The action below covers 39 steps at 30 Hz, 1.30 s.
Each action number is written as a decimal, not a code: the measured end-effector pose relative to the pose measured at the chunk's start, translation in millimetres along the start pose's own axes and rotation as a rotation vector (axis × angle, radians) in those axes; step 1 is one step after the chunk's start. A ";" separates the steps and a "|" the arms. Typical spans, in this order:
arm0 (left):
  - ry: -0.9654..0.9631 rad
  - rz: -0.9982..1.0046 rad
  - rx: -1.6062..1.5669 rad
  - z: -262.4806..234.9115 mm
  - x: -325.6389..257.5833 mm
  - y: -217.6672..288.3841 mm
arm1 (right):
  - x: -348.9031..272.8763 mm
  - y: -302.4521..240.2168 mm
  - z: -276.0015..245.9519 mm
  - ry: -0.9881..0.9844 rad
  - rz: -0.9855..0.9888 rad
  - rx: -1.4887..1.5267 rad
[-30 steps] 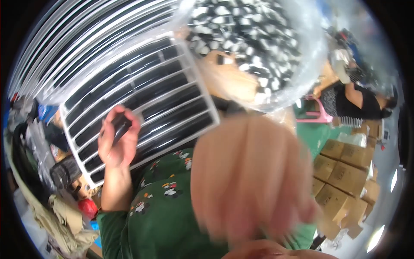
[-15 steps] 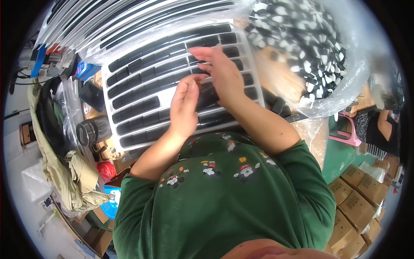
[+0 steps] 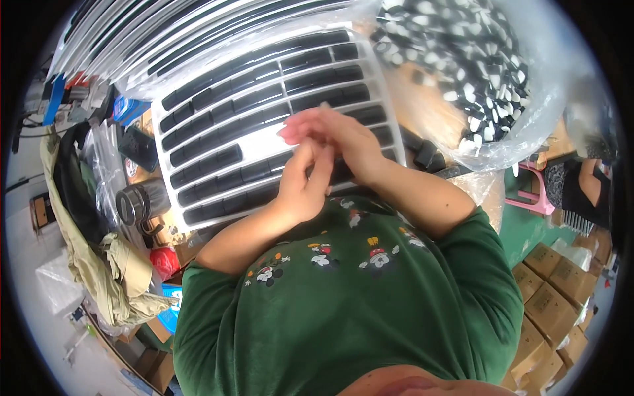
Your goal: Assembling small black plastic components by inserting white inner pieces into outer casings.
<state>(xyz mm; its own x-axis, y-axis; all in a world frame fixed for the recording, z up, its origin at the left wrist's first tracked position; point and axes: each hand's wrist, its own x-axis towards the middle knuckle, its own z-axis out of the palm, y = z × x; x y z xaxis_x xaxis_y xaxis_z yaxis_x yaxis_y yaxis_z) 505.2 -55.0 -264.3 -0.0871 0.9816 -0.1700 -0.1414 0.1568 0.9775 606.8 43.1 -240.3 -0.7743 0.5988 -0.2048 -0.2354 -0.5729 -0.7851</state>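
Note:
My left hand (image 3: 304,181) is closed, its fingers curled, with a small dark patch showing between them; what it holds I cannot make out. Just above and right of it, my right hand (image 3: 347,142) bends its fingers together over the left fingertips, and anything pinched there is hidden. Both hands hover over the near right part of a white tray (image 3: 264,142). Rows of glossy black rectangular pieces (image 3: 221,122) fill much of it. A bare white stretch shows in the middle, left of my fingers.
Behind the tray lie stacked similar trays (image 3: 191,33) under clear film. A clear plastic bag (image 3: 538,125) at the far right surrounds many small black-and-white parts (image 3: 485,86). On the left stand a dark-lidded jar (image 3: 134,203) and a phone-like black slab (image 3: 139,146). Cardboard boxes (image 3: 551,300) sit lower right.
Both hands have drawn nearer my body and slightly right, closing together off the tray's middle. The right fingers, more stretched before, now bend over the left ones.

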 end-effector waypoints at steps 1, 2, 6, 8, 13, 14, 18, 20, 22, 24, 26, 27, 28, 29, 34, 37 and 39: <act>-0.011 0.001 -0.002 -1.8 -0.1 -0.9 | 0.9 -0.1 -9.3 0.010 -0.006 -0.002; -0.051 0.071 0.212 -3.8 0.6 -0.7 | 0.6 -2.5 -20.2 -0.053 0.083 -0.269; 0.206 0.499 0.785 -52.9 11.3 -8.2 | 8.2 -27.9 -83.6 0.537 -0.210 -1.192; 0.325 0.504 0.917 -76.2 13.1 -12.6 | 8.7 -51.2 -144.0 0.657 -0.543 -1.665; 0.304 0.541 1.070 -72.6 20.9 -31.9 | 10.5 -54.3 -197.3 0.585 -0.265 -1.774; 0.318 0.503 1.078 -71.5 20.4 -33.3 | 10.4 -55.4 -197.7 0.575 -0.268 -1.771; 0.378 0.453 0.962 -76.1 6.2 -35.6 | 4.0 -58.1 -198.2 0.619 -0.294 -1.682; 0.364 0.392 0.905 -81.8 3.4 -36.7 | -1.3 -61.9 -192.8 0.675 -0.258 -1.675; 0.317 0.381 0.843 -83.3 3.6 -33.4 | -6.7 -62.8 -189.3 0.711 -0.284 -1.620; 0.347 0.414 0.883 -85.6 4.0 -19.0 | -12.0 -59.8 -190.6 0.740 -0.333 -1.388; 0.370 0.404 0.944 -103.1 1.7 -14.8 | -20.7 -58.6 -180.0 0.718 -0.318 -1.072; 0.364 0.374 1.183 -120.7 -1.4 -8.7 | -24.3 -57.3 -171.1 0.699 -0.317 -0.884; 0.301 0.188 1.210 -135.7 -5.2 -1.6 | -24.9 -54.9 -166.4 0.661 -0.359 -0.765; 0.239 0.000 1.228 -145.7 -9.8 4.8 | -26.4 -50.9 -158.8 0.659 -0.355 -0.766; 0.107 0.028 1.277 -151.6 -6.6 15.6 | -17.5 -27.8 -96.9 0.409 -0.223 -0.555; 0.092 0.027 1.217 -154.4 -9.1 12.1 | -10.6 -5.9 -69.0 0.220 -0.102 -0.499; 0.091 -0.001 1.176 -151.6 -11.5 14.2 | -7.3 8.0 -53.0 0.135 -0.008 -0.474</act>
<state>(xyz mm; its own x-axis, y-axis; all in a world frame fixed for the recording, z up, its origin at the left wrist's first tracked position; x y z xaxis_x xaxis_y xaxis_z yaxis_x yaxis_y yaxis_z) 354.8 -80.6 -267.4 -0.1647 0.9774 -0.1327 0.8500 0.2089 0.4837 641.7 63.8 -276.1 -0.6830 0.6875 -0.2466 0.0764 -0.2686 -0.9602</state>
